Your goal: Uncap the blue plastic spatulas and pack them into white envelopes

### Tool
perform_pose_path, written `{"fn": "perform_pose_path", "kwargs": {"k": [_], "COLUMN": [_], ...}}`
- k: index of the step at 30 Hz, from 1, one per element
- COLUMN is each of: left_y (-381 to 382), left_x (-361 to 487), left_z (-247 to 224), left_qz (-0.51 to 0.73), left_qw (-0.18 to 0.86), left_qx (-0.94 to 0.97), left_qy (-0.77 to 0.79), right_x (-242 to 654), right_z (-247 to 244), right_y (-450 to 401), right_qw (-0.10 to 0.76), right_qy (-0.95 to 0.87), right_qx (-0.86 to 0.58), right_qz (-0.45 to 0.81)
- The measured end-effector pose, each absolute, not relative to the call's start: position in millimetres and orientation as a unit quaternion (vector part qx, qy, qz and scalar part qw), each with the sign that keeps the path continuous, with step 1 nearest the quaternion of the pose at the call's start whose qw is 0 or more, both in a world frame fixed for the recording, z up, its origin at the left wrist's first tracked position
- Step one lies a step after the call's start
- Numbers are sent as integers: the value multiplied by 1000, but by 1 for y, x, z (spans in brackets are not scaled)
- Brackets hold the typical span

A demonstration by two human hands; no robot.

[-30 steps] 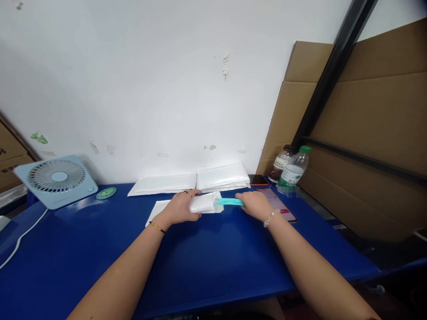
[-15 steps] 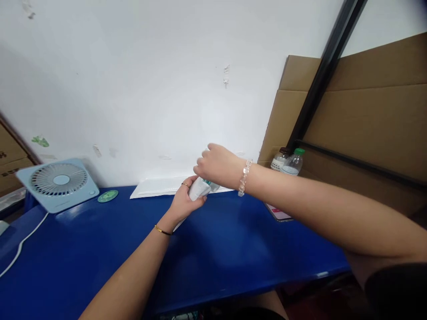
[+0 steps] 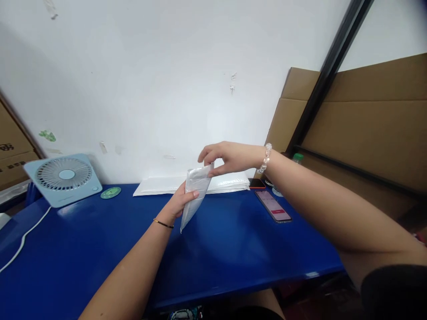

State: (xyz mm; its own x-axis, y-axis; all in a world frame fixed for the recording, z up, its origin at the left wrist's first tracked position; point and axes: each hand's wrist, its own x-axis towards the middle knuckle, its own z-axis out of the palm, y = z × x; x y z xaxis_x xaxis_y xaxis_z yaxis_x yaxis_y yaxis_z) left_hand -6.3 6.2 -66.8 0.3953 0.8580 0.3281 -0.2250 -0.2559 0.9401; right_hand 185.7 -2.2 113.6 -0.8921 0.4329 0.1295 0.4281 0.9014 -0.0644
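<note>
A white padded mailer [image 3: 194,205] is held upright and tilted above the blue table. My left hand [image 3: 180,201] grips its left side, thumb across the front. At the mailer's upper right corner, my right hand [image 3: 224,158] has its thumb and fingers closed round the edge. Whatever the mailer holds inside is hidden. Behind it, a flat stack of white mailers [image 3: 230,182] lies against the wall.
The blue table [image 3: 227,249] carries a light blue fan [image 3: 66,178] with a white cord and a green disc [image 3: 110,192] at the left. A lit phone [image 3: 273,206] lies at the right, near a dark red-edged phone [image 3: 257,184] and a green-capped bottle [image 3: 297,158]. Cardboard [image 3: 373,120] stands behind.
The mailer has turned so its front faces me more. My right hand has moved slightly right and opened from a bunched pose to grasp the top edge. The teal item is no longer visible.
</note>
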Motion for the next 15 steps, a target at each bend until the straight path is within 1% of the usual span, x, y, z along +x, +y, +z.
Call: {"fn": "perform_pose_path", "kwargs": {"k": [2,4,6,7,8,9,11,13,15], "left_y": [7,8,11,12,13,14,15,16,18], "left_x": [-7,-7,-6,-6,-6,-6,-6,-6,-8], "left_z": [-67,-68,-70,-71,-72,-73,-75,-76,-75], "left_qz": [462,453,461,467,475,482,486,476,478], "left_qw": [569,555,544,544,546,548,549,549,539], "left_qx": [635,640,628,618,608,601,598,605,616], "left_qy": [245,276,312,322,325,324,322,324,320], "right_x": [187,189,192,194,195,195,193,189,189], "right_z": [105,93,79,72,66,60,52,49,50], "right_y": [3,9,15,17,18,19,19,20,24], "right_qw": [80,121,200,237,257,256,205,134,111], "right_qy": [-959,-940,-921,-912,-908,-908,-922,-939,-940], "right_qx": [-267,-312,-334,-335,-329,-319,-298,-290,-314], "right_qz": [52,63,31,-4,-46,-88,-140,-128,-74]}}
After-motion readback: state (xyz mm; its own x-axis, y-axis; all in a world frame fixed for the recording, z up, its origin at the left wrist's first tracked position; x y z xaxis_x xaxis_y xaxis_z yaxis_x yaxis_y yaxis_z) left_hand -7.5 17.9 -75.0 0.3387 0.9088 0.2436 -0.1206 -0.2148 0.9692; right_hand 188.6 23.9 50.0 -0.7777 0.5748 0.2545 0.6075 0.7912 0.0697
